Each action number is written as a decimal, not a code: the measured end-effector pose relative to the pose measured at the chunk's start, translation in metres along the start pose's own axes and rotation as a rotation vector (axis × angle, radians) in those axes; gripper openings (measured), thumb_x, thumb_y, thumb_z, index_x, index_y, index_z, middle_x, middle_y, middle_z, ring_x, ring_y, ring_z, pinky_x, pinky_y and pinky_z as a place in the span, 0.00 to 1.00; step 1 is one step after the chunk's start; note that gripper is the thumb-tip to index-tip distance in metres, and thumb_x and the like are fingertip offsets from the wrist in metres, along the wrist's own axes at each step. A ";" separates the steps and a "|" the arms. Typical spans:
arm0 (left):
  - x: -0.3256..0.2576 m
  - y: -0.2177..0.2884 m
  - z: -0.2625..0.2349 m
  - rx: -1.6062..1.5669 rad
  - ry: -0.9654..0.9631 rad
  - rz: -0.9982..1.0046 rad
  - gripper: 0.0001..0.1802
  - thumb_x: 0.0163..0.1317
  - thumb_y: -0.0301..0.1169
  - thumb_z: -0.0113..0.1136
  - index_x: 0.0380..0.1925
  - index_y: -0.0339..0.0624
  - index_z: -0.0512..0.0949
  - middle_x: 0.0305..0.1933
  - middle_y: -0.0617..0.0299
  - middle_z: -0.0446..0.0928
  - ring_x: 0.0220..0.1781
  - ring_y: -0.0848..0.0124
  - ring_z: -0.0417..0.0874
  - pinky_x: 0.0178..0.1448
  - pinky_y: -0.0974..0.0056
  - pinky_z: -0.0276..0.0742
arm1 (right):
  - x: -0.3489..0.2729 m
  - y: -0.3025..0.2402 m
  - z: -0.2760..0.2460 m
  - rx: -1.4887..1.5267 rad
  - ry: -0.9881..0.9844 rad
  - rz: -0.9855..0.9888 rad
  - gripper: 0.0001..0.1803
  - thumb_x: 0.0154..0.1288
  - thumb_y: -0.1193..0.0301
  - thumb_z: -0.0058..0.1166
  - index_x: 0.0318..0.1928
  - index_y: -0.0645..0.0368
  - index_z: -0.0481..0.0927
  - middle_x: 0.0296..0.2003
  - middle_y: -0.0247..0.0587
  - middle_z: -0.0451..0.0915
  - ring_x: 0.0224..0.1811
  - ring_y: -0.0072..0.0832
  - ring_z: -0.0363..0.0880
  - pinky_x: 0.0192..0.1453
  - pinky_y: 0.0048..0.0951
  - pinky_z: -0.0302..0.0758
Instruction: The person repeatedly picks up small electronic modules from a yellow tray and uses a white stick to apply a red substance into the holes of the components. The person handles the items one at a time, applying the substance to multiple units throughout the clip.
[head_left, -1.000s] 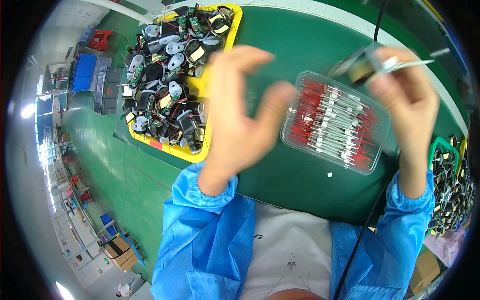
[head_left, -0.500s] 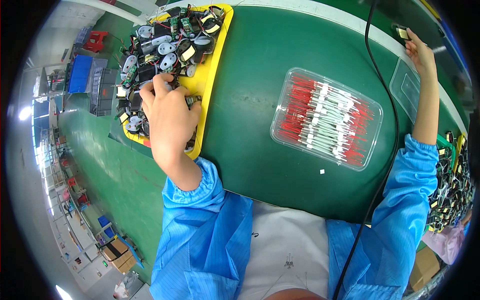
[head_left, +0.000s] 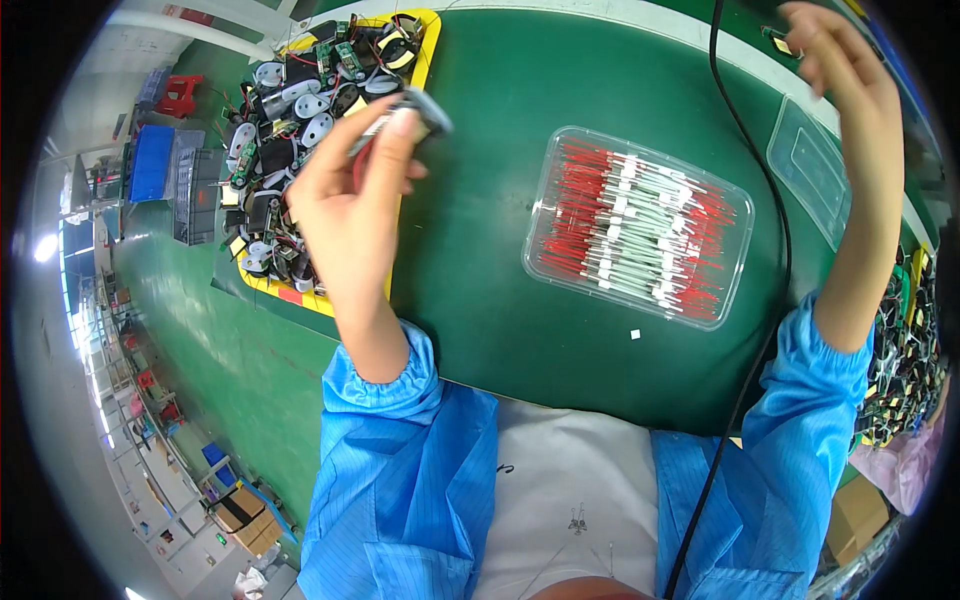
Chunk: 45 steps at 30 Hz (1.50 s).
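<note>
Yellow-rimmed tray (head_left: 427,50) on the left is heaped with motor-like assemblies (head_left: 312,105), loosely piled, tangled wires all over, probably just for bulk storage near the left side. Left hand (head_left: 352,195) is over the tray's right edge, thumb and fingers pinching one dark-and-grey part (head_left: 430,112); a fingertip grip, presumably because the piece is small and leaves its end exposed. Part is blurred, details can't be told. Right hand (head_left: 845,65) is at far upper right, fingers spread and slightly curled, apparently holding nothing; another small part (head_left: 778,42) sits just beside its fingertips, past the table's pale edge strip (head_left: 640,33). Clear plastic box (head_left: 535,235) rests mid-table, red-and-white wires (head_left: 640,225) laid roughly parallel inside, likely to stop snarling and sit within reach of both hands. Its presumed lid (head_left: 800,165) lies separately, partly behind the right forearm. Black cable (head_left: 745,120) cuts down between box and lid, an obstacle for sideways reaches. Tiny white square (head_left: 635,335) near the box's front side. More assemblies (head_left: 900,350) at far right, partly hidden by the blue sleeve (head_left: 815,370).
</note>
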<state>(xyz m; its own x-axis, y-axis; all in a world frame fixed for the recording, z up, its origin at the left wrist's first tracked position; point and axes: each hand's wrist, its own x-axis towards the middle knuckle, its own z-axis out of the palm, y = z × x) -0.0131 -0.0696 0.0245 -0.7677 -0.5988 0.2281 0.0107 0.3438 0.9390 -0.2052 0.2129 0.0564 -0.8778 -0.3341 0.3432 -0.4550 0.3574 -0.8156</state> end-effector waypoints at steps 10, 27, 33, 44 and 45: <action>-0.010 -0.006 0.018 -0.447 -0.452 -0.326 0.19 0.68 0.35 0.43 0.52 0.32 0.70 0.43 0.48 0.77 0.34 0.67 0.81 0.33 0.69 0.75 | -0.090 -0.054 0.071 -0.307 -0.871 -0.334 0.08 0.48 0.75 0.59 0.30 0.61 0.76 0.28 0.41 0.74 0.31 0.40 0.74 0.33 0.38 0.71; -0.011 -0.013 0.024 -0.703 -0.497 -0.388 0.14 0.69 0.36 0.41 0.47 0.37 0.68 0.46 0.49 0.73 0.47 0.57 0.78 0.43 0.62 0.73 | -0.103 -0.053 0.082 -0.426 -0.704 -0.465 0.07 0.43 0.77 0.57 0.23 0.63 0.72 0.24 0.40 0.71 0.27 0.38 0.72 0.29 0.37 0.70; -0.010 -0.018 0.021 -0.755 -0.502 -0.348 0.08 0.66 0.31 0.48 0.42 0.42 0.67 0.49 0.50 0.72 0.48 0.59 0.77 0.46 0.61 0.72 | -0.082 -0.062 0.063 -0.269 -0.584 -0.434 0.05 0.45 0.81 0.54 0.26 0.65 0.73 0.22 0.40 0.73 0.24 0.33 0.73 0.29 0.30 0.71; -0.018 -0.014 0.023 -0.744 -0.657 -0.188 0.25 0.59 0.34 0.59 0.53 0.38 0.63 0.49 0.50 0.71 0.48 0.63 0.74 0.51 0.63 0.71 | -0.076 -0.076 0.052 0.345 -0.209 0.039 0.10 0.60 0.75 0.55 0.41 0.67 0.75 0.25 0.35 0.75 0.24 0.18 0.70 0.27 0.18 0.66; -0.019 -0.011 0.025 -0.754 -0.660 -0.169 0.25 0.59 0.35 0.60 0.53 0.38 0.63 0.49 0.49 0.70 0.49 0.62 0.74 0.51 0.63 0.71 | -0.075 -0.071 0.049 0.441 -0.243 -0.005 0.12 0.60 0.73 0.55 0.42 0.67 0.74 0.25 0.36 0.75 0.24 0.18 0.70 0.27 0.18 0.66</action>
<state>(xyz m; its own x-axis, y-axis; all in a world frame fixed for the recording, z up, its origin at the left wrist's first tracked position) -0.0145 -0.0434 0.0035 -0.9946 -0.0002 0.1034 0.0952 -0.3912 0.9154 -0.0997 0.1702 0.0657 -0.7917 -0.5470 0.2721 -0.3062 -0.0302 -0.9515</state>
